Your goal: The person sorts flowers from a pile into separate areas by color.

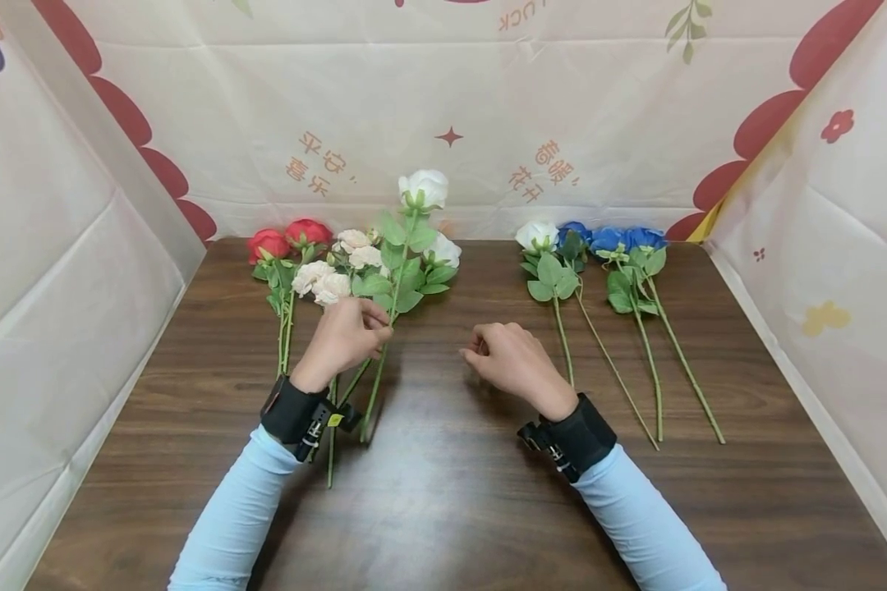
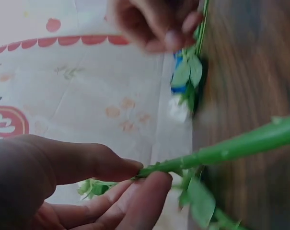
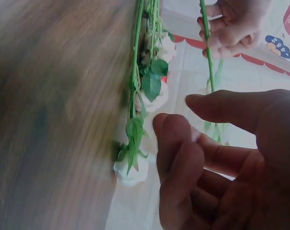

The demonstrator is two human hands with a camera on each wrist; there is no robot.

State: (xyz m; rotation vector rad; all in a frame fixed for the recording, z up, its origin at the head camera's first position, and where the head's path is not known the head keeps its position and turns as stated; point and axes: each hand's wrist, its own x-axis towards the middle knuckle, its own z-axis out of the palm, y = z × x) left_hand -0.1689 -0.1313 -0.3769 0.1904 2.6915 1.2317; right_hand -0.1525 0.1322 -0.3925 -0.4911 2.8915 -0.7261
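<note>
My left hand point(image 1: 347, 332) pinches the green stem of a white rose point(image 1: 424, 189) between thumb and fingers. The bloom points up and away, raised above the other flowers; the left wrist view has its stem point(image 2: 231, 146) close up. My right hand point(image 1: 513, 361) hovers over the table to the right, its fingers loosely curled with a gap between thumb and fingertips point(image 3: 171, 127), and holds nothing. Behind the lifted stem lie another white rose point(image 1: 443, 250) and pale cream flowers point(image 1: 333, 287), partly hidden by my left hand and the leaves.
Two red roses point(image 1: 268, 245) lie at the left end of the row. On the right are a white rose point(image 1: 538, 235) and several blue roses point(image 1: 645, 238), stems toward me. The brown table point(image 1: 429, 492) meets a printed cloth point(image 1: 480, 98) at the back.
</note>
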